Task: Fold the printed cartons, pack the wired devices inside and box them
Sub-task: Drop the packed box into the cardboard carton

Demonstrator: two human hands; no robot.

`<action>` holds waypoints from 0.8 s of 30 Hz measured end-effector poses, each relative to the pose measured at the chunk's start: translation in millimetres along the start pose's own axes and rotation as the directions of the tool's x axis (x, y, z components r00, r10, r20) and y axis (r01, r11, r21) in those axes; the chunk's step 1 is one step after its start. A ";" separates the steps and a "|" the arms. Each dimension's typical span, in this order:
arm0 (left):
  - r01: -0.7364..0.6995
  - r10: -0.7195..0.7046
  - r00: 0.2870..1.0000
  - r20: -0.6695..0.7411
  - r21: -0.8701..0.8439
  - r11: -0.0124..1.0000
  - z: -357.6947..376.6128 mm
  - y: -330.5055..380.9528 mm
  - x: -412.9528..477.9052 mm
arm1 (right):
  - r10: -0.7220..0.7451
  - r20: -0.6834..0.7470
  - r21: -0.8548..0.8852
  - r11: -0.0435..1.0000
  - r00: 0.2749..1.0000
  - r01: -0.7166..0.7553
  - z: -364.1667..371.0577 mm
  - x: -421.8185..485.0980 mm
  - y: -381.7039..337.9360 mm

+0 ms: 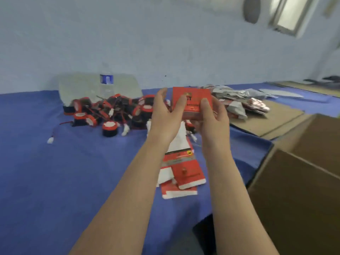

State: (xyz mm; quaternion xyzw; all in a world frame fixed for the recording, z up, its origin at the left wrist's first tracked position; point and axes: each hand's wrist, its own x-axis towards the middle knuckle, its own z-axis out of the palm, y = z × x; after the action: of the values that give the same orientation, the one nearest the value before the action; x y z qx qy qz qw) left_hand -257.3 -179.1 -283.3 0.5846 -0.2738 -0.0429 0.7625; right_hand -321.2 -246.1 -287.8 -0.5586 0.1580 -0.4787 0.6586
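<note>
- Red printed carton [191,100] is up off the table, folded into a box shape, printed face towards the camera; can't tell whether anything is inside it.
- Big brown cardboard box [303,181] sits low on the right past the table edge, flaps up; its inside is out of sight.
- Left hand [163,122] grips the carton's left side, thumb laid across the printed face, fingers pointing up along the edge.
- Right hand [211,118] clasps the carton's right lower corner, thumb on the front, fingers curled beneath.
- Both forearms reach forward over the blue cloth [73,172] covering the table.
- Directly under the hands, a stack of flat cartons [182,170] lies on the cloth, red and white.
- To the left, a tangled heap of wired devices [110,111], red-and-black rounds with white plugs.
- Behind that heap, a water bottle [106,85] stands against a clear plastic bag [82,87].
- Beyond the carton to the right, a pile of silver packets [239,100] on a cardboard sheet [266,120].
</note>
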 end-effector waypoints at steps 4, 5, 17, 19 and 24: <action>-0.012 0.025 0.972 0.233 -0.055 0.998 148.6 15.1 -35.2 | -0.229 -0.341 -0.455 0.889 0.912 0.053 -122.8 17.8 -66.4; -0.032 0.043 0.956 0.289 -0.042 0.999 179.1 17.0 -48.3 | -0.286 -0.387 -0.581 0.814 0.877 0.009 -152.5 16.4 -79.5; -0.143 0.124 0.867 0.483 0.004 0.990 246.3 -2.8 -100.6 | -0.708 -0.329 -0.815 0.547 0.625 0.190 -217.7 -14.1 -85.2; -0.186 0.180 0.933 0.310 -0.013 0.983 205.7 -8.3 -80.5 | -0.600 -0.287 -0.681 0.676 0.746 0.281 -182.0 -10.8 -63.4; 0.090 -0.067 0.994 -0.089 0.291 0.952 70.8 -50.5 -32.2 | 0.097 0.063 -0.792 0.610 0.993 -0.009 -96.1 -12.4 27.6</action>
State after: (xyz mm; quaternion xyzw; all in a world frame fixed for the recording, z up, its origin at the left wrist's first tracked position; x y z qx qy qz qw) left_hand -304.8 -243.9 -329.6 0.7034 -0.2236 -0.0088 0.6746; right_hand -386.2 -294.6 -347.6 -0.8098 0.3360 -0.3119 0.3660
